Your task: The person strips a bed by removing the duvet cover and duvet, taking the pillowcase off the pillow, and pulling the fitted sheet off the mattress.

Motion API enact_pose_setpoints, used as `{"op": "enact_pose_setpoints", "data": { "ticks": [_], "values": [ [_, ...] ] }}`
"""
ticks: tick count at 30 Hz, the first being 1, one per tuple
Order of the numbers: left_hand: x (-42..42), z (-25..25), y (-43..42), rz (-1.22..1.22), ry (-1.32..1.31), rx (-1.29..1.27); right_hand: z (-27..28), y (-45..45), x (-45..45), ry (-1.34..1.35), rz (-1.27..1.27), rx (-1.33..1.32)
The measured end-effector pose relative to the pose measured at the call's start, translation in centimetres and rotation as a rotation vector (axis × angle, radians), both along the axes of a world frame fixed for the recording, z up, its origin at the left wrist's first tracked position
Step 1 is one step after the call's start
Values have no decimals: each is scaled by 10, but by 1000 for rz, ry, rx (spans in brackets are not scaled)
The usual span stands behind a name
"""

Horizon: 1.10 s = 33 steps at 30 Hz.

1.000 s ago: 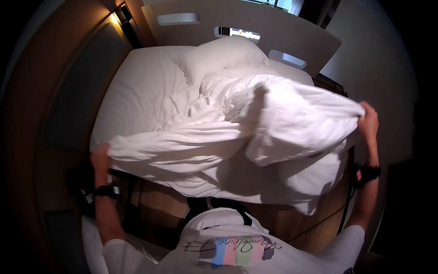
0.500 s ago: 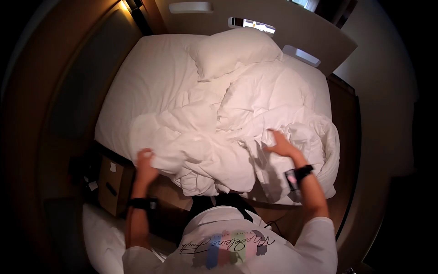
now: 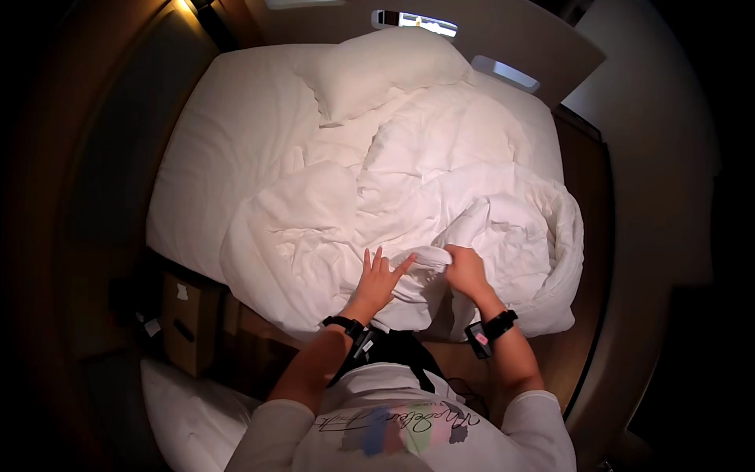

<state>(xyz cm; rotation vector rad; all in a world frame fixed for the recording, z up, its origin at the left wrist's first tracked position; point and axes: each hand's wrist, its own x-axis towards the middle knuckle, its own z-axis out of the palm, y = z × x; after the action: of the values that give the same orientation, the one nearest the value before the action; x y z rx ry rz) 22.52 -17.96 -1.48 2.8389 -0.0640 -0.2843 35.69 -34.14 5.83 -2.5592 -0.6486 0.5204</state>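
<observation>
A white duvet [image 3: 303,212] lies bunched and creased over the near part of the bed. My right hand [image 3: 465,271] is closed on a raised fold of it near the bed's front edge. Just left of that fold is my left hand [image 3: 377,282], fingers spread, its index fingertip at the fold's end. Both wrists wear black bands. Farther back, a white pillow [image 3: 385,67] rests on the sheet near the far side.
The white mattress [image 3: 228,118] shows at the left. A panel with slots [image 3: 543,51] stands behind the bed. At the lower left are a brown box [image 3: 191,326] and white bedding [image 3: 193,409]. A dark wall panel [image 3: 118,157] runs along the left.
My left hand has let go of the duvet's left part and moved right, toward the middle. My right hand, open before, has moved slightly left and closed on a fold. The view has shifted a little.
</observation>
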Motion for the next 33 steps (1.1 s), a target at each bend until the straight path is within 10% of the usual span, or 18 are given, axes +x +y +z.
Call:
{"op": "enact_pose_setpoints", "data": {
  "ticks": [9, 21, 27, 31, 33],
  "values": [
    [-71, 17, -1, 182, 337, -96, 2, -95, 65, -44, -298, 431],
    [-206, -12, 209, 609, 265, 372, 203, -253, 252, -562, -666, 792],
    [-210, 7, 206, 588, 187, 351, 157, -130, 166, -764, -193, -501],
    [-204, 6, 157, 433, 50, 289, 13, -33, 68, -622, 473, -152],
    [-203, 3, 143, 379, -11, 237, -47, 23, 16, 21, 570, 194]
  ]
}}
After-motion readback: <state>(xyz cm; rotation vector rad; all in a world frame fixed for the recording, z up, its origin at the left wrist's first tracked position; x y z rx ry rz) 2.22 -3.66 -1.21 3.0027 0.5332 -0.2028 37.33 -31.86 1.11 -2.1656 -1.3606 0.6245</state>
